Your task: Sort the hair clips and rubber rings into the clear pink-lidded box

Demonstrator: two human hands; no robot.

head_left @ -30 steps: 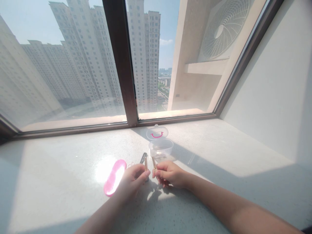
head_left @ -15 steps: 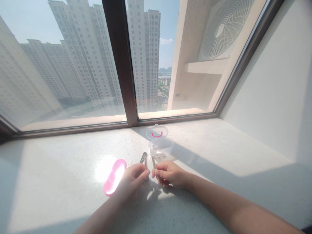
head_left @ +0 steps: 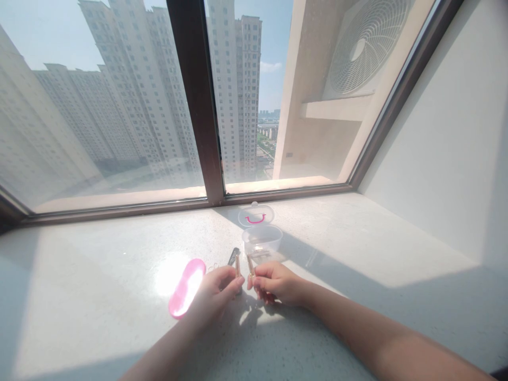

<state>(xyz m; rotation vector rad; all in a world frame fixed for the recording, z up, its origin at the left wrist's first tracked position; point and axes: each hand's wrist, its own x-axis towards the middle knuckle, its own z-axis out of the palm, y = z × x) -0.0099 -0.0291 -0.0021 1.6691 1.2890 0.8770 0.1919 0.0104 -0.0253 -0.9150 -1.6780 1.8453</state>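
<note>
My left hand (head_left: 223, 286) pinches a small gold-coloured piece (head_left: 237, 264) upright between thumb and fingers. Close by on the right, my right hand (head_left: 275, 283) grips a similar gold-coloured piece (head_left: 250, 265), tilted slightly. The two pieces are a little apart and do not touch. Just behind them stands a clear plastic box (head_left: 262, 239) with small items at its bottom; its lid (head_left: 256, 216), with a pink handle, lies folded back. A dark, slim object (head_left: 234, 256) lies behind my left hand, partly hidden by it.
A shiny pink case (head_left: 186, 288) lies left of my left hand on the pale windowsill (head_left: 99, 275). A thin metal loop (head_left: 213, 266) shows beside it. The brown window frame (head_left: 214, 198) borders the sill at the back, and a white wall (head_left: 444, 174) rises at the right.
</note>
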